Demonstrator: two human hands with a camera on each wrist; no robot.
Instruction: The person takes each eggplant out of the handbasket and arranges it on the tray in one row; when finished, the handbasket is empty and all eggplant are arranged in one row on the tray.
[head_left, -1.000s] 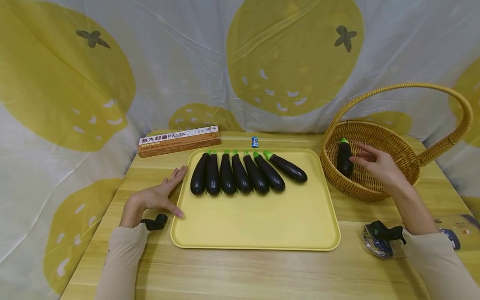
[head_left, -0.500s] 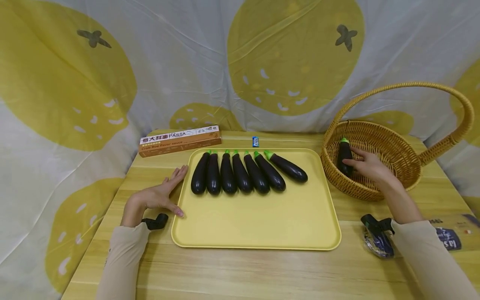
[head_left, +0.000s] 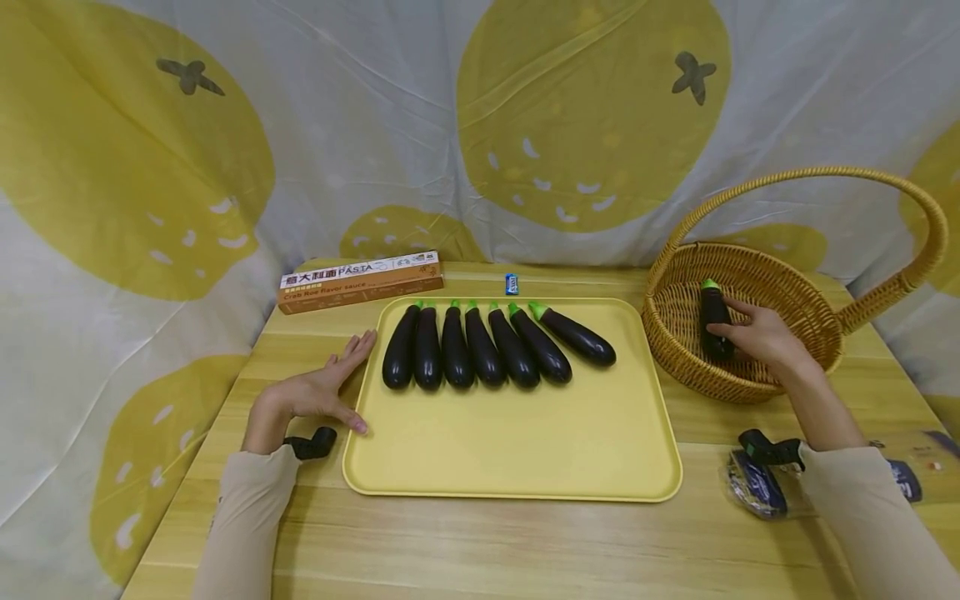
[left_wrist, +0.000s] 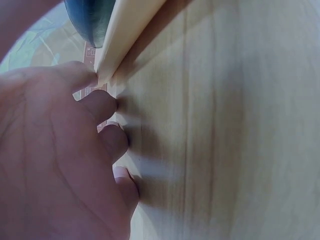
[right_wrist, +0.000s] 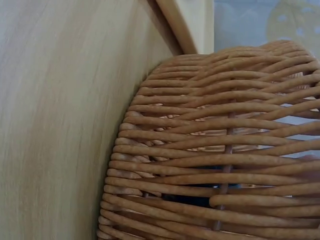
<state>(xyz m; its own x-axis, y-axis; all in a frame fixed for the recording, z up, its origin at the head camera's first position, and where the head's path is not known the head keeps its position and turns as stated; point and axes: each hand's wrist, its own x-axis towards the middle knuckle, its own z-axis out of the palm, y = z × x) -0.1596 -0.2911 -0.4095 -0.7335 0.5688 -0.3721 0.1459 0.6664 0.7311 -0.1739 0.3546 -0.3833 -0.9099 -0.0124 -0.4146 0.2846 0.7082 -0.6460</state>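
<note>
In the head view my right hand (head_left: 765, 340) reaches into the wicker basket (head_left: 678, 375) and grips a dark eggplant (head_left: 716, 321) with a green stem end. The basket's woven side (right_wrist: 200, 150) fills much of the right wrist view, hiding most of that hand; a dark patch shows through the weave. My left hand (head_left: 318, 392) rests at the left edge of the yellow tray (head_left: 510, 450), fingers spread and thumb over the rim. Several eggplants (head_left: 483, 346) lie side by side along the tray's back half, the rightmost one (head_left: 577, 336) slanting away from the others.
A pasta box (head_left: 360, 283) lies behind the tray at the left. A small blue packet (head_left: 512, 284) is behind the tray's middle. Near my right forearm lies a clear plastic package (head_left: 757, 487). The basket's tall handle (head_left: 817, 171) arches over it; a patterned cloth (head_left: 390, 108) hangs behind the table.
My right hand first moved left to the eggplant and took hold of it, then shifted right with it inside the basket. The left hand has stayed at the tray.
</note>
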